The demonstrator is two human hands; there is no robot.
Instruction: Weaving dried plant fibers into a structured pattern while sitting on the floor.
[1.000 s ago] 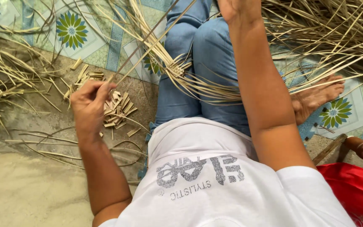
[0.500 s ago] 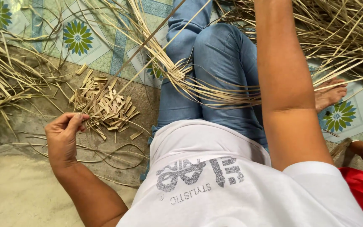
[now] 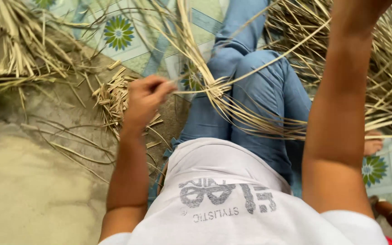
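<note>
**Hand pinching a weaving strip**

Head view: the left hand (image 3: 145,100) has its fingers (image 3: 162,86) closed on a pale strip (image 3: 191,92) running to the woven knot (image 3: 215,89) over the knees. The right hand is above the frame; its fingers cannot be told. Cut strip pieces (image 3: 112,96) lie on the floor (image 3: 28,181).

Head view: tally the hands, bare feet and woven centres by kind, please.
Hands: 1, the left hand pinching a reed strip; the right is out of frame
Feet: 1 bare foot
Weaving: 1 woven centre
Total: 3
</note>
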